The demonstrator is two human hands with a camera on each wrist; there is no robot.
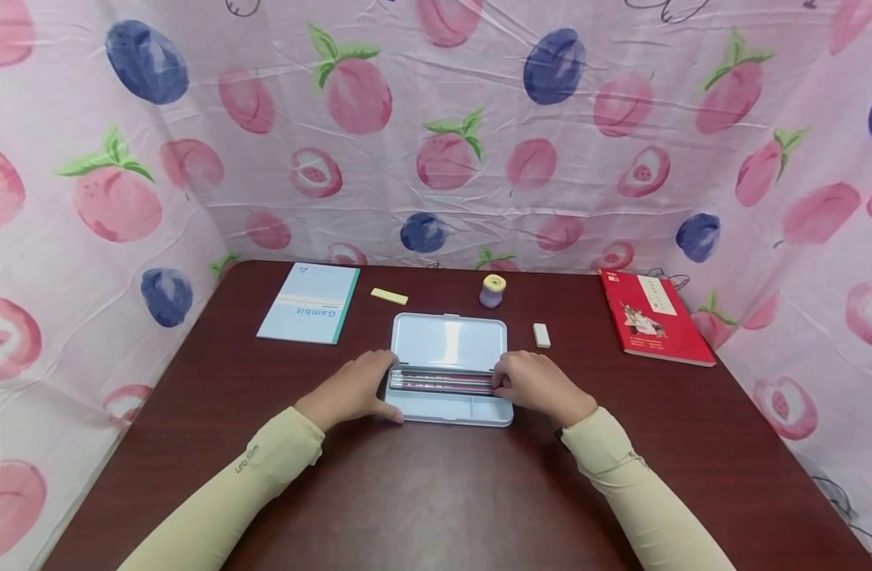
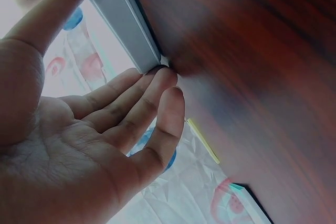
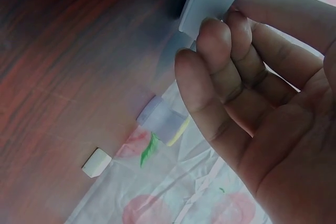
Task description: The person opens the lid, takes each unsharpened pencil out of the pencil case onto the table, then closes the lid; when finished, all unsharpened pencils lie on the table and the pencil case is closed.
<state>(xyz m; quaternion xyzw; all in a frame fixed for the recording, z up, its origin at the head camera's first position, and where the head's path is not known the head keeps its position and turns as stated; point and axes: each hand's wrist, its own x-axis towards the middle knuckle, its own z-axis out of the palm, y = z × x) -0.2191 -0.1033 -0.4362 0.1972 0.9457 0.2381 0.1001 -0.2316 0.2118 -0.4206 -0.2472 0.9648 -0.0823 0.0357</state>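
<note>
In the head view, a pale blue pencil case (image 1: pixel 422 407) lies open at the middle of the table, its lid (image 1: pixel 425 341) tilted back. Several pencils (image 1: pixel 443 381) lie side by side in its long compartment. My left hand (image 1: pixel 353 390) rests against the case's left end, thumb by the front corner and fingers near the hinge. My right hand (image 1: pixel 539 382) is over the right end, thumb and forefinger pinching at the pencils' ends. The left wrist view shows long, loosely bent fingers (image 2: pixel 157 103) touching the case's corner. Its curled counterparts (image 3: pixel 210 72) are by the other end.
Behind the case are a yellow strip (image 1: pixel 389 296), a purple and yellow pencil sharpener (image 1: pixel 492 291) and a white eraser (image 1: pixel 541 335). A pale booklet (image 1: pixel 309 305) lies at back left, a red book (image 1: pixel 653 317) at back right. Fruit-printed cloth (image 1: pixel 436 159) surrounds the table.
</note>
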